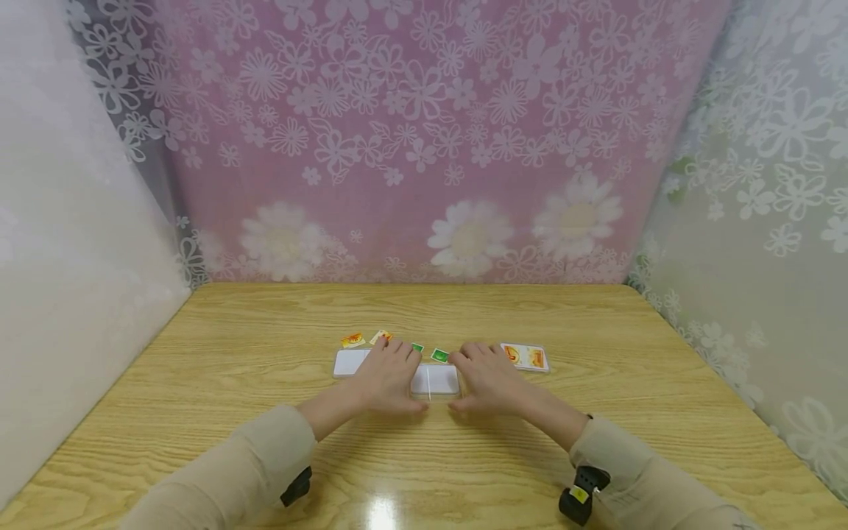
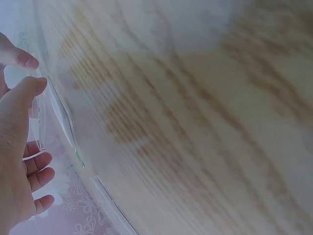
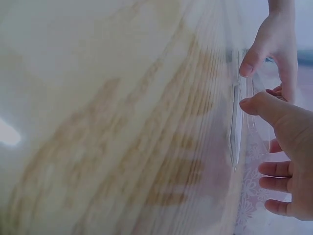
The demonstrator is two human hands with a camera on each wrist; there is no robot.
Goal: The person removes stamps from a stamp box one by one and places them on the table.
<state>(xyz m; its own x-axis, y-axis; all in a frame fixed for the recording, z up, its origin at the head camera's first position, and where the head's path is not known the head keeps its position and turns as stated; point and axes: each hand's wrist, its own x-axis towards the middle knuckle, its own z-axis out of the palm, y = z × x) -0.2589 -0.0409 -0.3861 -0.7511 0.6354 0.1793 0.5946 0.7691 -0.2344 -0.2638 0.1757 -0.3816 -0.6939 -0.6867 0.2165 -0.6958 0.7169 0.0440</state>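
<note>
My left hand (image 1: 389, 375) and right hand (image 1: 490, 379) face each other over a white rectangular case (image 1: 442, 380) on the table. Between them they hold a thin clear plastic cover, pinching it at its two ends. In the left wrist view the clear cover (image 2: 40, 122) stands between thumb and fingers, just above the white case. The right wrist view shows the same cover (image 3: 259, 132) under the right thumb, tilted and apart from the case (image 3: 235, 129). Beyond the fingers lie small green picture cards (image 1: 440, 355), one partly hidden.
Left of the hands lies another white case (image 1: 347, 363), partly covered by the left hand. Orange picture cards (image 1: 352, 340) lie behind it. On the right is a case with orange pictures (image 1: 535, 358). Flowered curtains (image 1: 397, 147) stand around the wooden table (image 1: 424, 309).
</note>
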